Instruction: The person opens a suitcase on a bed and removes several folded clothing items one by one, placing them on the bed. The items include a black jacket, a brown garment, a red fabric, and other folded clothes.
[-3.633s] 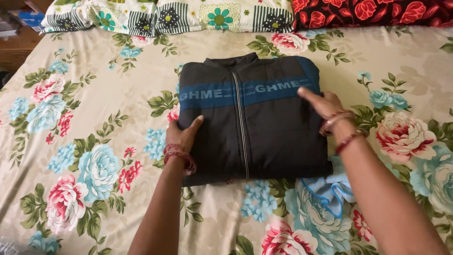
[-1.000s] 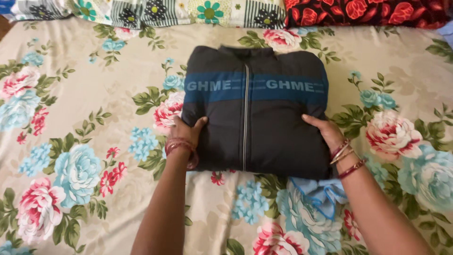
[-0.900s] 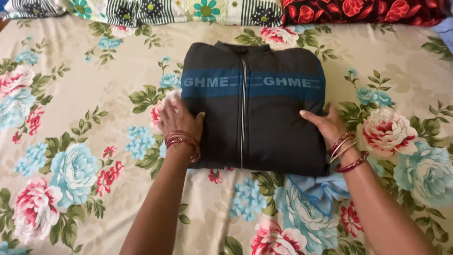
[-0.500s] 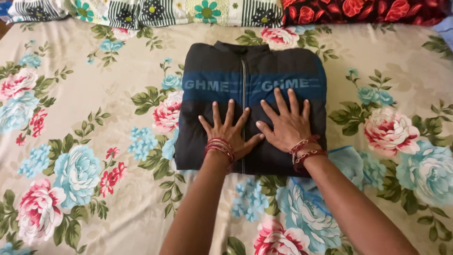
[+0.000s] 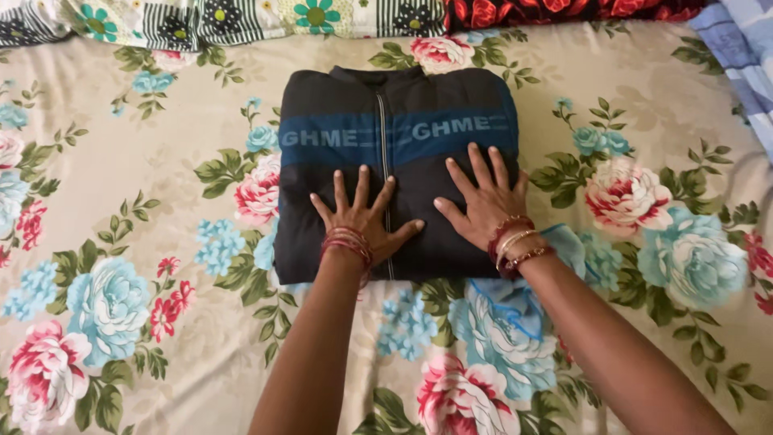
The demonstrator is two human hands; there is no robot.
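Since half a second ago we see both palms still pressed flat on the folded jacket (image 5: pixel 394 173), but they have drifted apart: the thumbs that nearly met over the zip are now separated, and the whole bundle sits a little further left and higher in our view. A striped blue cloth (image 5: pixel 745 56) has come into sight at the far right edge.

Our left hand (image 5: pixel 362 221) lies open, fingers spread and released, gripping nothing; its fingertips point toward the blue chest band (image 5: pixel 322 138) and stop just short of it, and its thumb reaches toward the silver zip (image 5: pixel 382 137), which runs past the inner side of the fingers. Red bangles (image 5: pixel 348 244) ring that wrist at the jacket's near hem.

Our right hand (image 5: pixel 485 205) is likewise flat and unclenched, fingers fanned, their tips touching the lower edge of the blue band. Its wrist carries red and gold bangles (image 5: pixel 515 246), and just behind the heel of the hand a light blue cloth (image 5: pixel 503 302) sticks out from under the jacket.

The jacket rests on the floral bedsheet (image 5: pixel 145 201), collar away from our fingertips, with patterned pillows (image 5: pixel 241 18) well beyond it.
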